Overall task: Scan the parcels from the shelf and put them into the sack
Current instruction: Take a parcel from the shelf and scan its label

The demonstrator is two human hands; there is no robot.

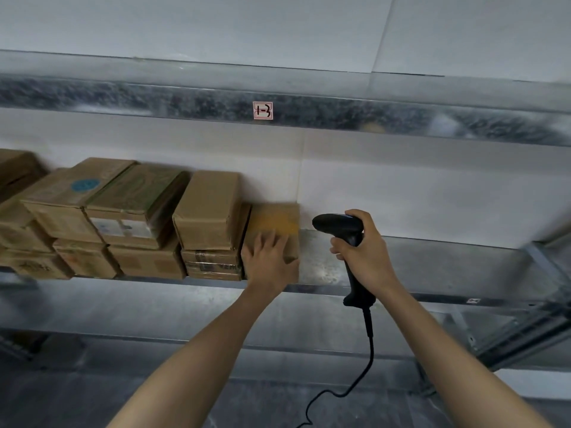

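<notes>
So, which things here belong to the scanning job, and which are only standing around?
Belong to the job:
- barcode scanner, gripped by the right hand
- end parcel, with the left hand resting on it
- other parcels stacked on the shelf

Only there:
- red-and-white label on the upper beam
- white wall

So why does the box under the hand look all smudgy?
Head view: the end parcel under the left hand is smeared by motion blur, the upper shelf beam streaks too; the scanner in the right hand looks sharper.
</notes>
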